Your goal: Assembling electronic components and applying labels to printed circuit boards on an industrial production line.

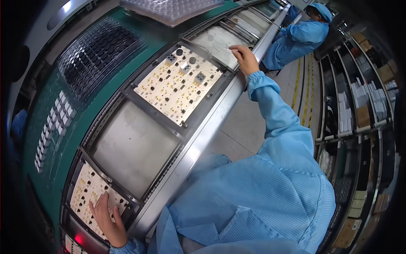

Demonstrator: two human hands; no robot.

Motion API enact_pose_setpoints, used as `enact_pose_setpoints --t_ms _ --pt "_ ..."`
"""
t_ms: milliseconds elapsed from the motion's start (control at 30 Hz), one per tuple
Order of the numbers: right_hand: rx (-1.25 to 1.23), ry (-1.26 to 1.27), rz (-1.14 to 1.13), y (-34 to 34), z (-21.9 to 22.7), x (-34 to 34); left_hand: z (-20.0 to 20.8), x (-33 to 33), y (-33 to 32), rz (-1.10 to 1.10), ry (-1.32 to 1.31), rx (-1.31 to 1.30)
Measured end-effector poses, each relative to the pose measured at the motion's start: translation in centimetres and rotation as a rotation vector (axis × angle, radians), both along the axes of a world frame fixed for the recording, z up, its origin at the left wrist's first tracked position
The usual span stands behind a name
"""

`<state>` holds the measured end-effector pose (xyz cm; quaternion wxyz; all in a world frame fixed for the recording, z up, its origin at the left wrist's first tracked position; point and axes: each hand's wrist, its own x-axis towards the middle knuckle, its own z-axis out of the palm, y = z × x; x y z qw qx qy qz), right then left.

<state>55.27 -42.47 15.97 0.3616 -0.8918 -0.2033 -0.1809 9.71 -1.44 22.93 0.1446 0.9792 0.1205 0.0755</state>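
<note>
My left hand (pixel 107 219) lies over a cream circuit board (pixel 86 189) at the lower left, its fingers apart and seemingly touching the board. Dark and yellow parts dot that board, which sits in a dark carrier frame. Farther up the line, a second cream circuit board (pixel 169 95) rests in its own carrier frame (pixel 158 115). Toward its far end stand grey block-shaped parts (pixel 200 76) and round black parts (pixel 179 52). Past that board's far right corner my right hand (pixel 246 60) is raised near the conveyor, fingers loosely bent and apart, with nothing visible in them.
A metal conveyor rail (pixel 198 142) runs diagonally past me. Left of it, a green bench (pixel 91 111) carries a tray of black parts (pixel 99 53), rows of white parts (pixel 54 122) and a clear plastic tray (pixel 171 10). A co-worker (pixel 298 40) stands farther along; shelves (pixel 359 127) line the right.
</note>
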Motion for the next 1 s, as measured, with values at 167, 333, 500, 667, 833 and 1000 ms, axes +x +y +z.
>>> enact_pose_setpoints --t_ms 167,333,500,667,833,1000 --pt "-0.259 0.045 0.023 0.1 2.3 -2.6 0.5 -1.7 -0.7 0.041 0.007 -0.018" --pt "-0.376 0.039 0.027 2.6 0.1 -1.5 -2.3 -0.7 1.1 -0.006 -0.054 0.004" --pt "-0.408 0.046 0.033 3.0 -1.9 -1.3 -2.8 -2.0 1.8 0.069 -0.094 0.001" --pt "-0.282 -0.001 0.055 1.4 -2.3 -2.4 -0.5 -1.1 2.6 -0.055 -0.096 -0.014" --pt "-0.206 -0.104 0.102 1.5 -1.7 -1.5 1.1 -2.1 3.1 -0.066 -0.080 -0.068" --pt "-0.280 -0.059 0.092 0.9 -1.7 0.3 2.6 1.5 9.5 -0.069 -0.221 -0.109"
